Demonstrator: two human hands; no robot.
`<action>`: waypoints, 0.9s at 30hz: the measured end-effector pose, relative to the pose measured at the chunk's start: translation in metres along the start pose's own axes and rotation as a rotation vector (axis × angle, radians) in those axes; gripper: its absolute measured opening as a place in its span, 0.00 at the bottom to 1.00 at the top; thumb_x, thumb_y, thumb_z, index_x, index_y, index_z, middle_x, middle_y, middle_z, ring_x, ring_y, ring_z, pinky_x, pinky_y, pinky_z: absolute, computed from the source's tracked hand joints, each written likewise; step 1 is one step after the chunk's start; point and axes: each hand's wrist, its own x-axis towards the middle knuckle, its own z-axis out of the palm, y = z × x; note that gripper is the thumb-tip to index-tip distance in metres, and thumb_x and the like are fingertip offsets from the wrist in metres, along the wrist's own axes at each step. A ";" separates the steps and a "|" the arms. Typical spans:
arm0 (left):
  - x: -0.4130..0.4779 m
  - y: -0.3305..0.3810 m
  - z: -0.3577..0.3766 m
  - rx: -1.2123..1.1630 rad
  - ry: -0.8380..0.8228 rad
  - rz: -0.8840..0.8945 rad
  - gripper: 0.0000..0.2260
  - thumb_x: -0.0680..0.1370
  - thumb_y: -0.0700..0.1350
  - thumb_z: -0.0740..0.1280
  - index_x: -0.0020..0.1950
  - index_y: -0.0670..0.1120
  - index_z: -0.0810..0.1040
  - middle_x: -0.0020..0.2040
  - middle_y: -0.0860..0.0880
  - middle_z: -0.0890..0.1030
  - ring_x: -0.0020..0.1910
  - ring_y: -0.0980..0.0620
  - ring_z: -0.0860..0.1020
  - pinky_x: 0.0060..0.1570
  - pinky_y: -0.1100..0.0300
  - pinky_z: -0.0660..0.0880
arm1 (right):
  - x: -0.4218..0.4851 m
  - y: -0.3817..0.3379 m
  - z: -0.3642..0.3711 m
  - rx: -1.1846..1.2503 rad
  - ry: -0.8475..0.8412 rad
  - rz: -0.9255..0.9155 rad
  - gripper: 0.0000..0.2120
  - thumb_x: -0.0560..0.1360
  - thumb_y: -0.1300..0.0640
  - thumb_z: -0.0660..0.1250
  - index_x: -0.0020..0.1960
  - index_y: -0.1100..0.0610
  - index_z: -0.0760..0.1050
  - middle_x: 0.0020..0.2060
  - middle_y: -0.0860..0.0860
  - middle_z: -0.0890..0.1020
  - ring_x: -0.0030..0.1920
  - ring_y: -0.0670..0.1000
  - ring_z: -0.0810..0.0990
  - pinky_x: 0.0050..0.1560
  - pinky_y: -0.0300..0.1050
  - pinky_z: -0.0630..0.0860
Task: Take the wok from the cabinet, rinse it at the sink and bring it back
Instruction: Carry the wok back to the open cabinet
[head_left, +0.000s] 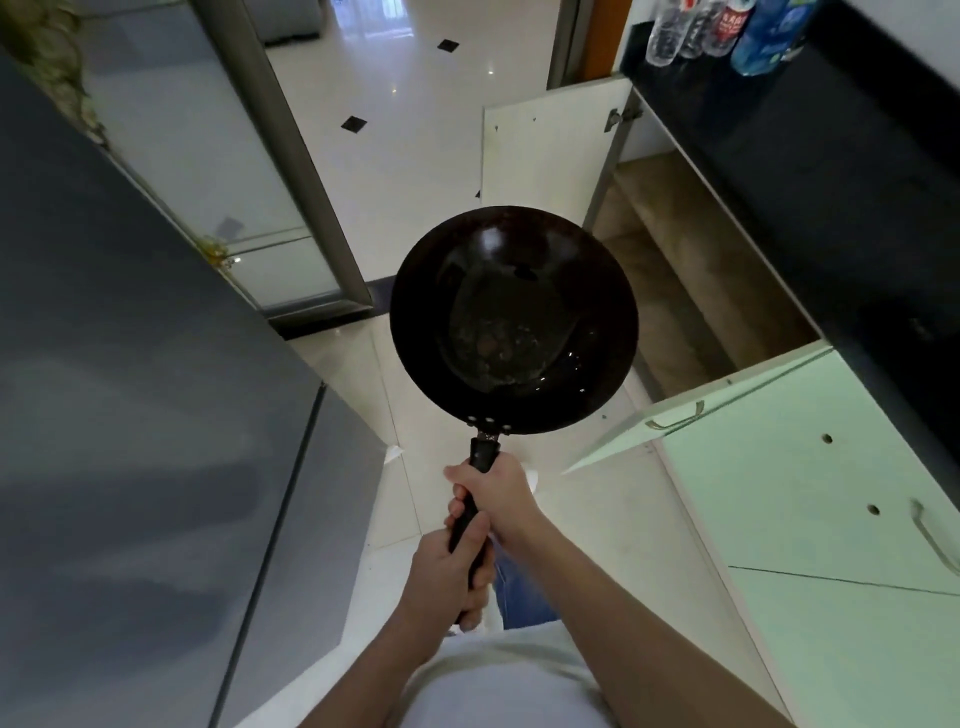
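- Left grip (452, 577) and right grip (498, 499) both clasp the handle (478, 483) of the wok (511, 317), which is held over the tiled floor (405, 130).
- Right of the wok: open cabinet (691, 291), its doors (701, 415) swung out, dark worktop (831, 182) with bottles (727, 26).
- Left of the wok: grey fridge (130, 415).
- Handle points at the person, bowl away, hollow upward.
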 end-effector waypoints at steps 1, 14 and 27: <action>0.012 0.011 -0.002 0.011 -0.010 0.003 0.18 0.82 0.51 0.60 0.36 0.41 0.69 0.24 0.47 0.67 0.18 0.53 0.60 0.19 0.66 0.60 | 0.013 -0.009 0.000 0.000 0.003 -0.004 0.12 0.75 0.66 0.67 0.34 0.61 0.71 0.26 0.54 0.74 0.26 0.52 0.75 0.34 0.50 0.79; 0.189 0.191 0.021 0.165 -0.078 0.051 0.20 0.82 0.51 0.60 0.33 0.43 0.68 0.25 0.48 0.65 0.19 0.53 0.60 0.20 0.66 0.60 | 0.174 -0.191 -0.028 0.061 0.067 -0.118 0.08 0.75 0.67 0.66 0.38 0.62 0.72 0.26 0.54 0.74 0.25 0.52 0.76 0.33 0.49 0.81; 0.282 0.296 0.087 0.417 -0.257 0.076 0.20 0.82 0.50 0.61 0.33 0.42 0.70 0.24 0.47 0.66 0.19 0.52 0.61 0.19 0.64 0.62 | 0.236 -0.284 -0.102 0.237 0.263 -0.154 0.11 0.76 0.66 0.66 0.35 0.63 0.73 0.25 0.56 0.74 0.23 0.51 0.76 0.31 0.45 0.80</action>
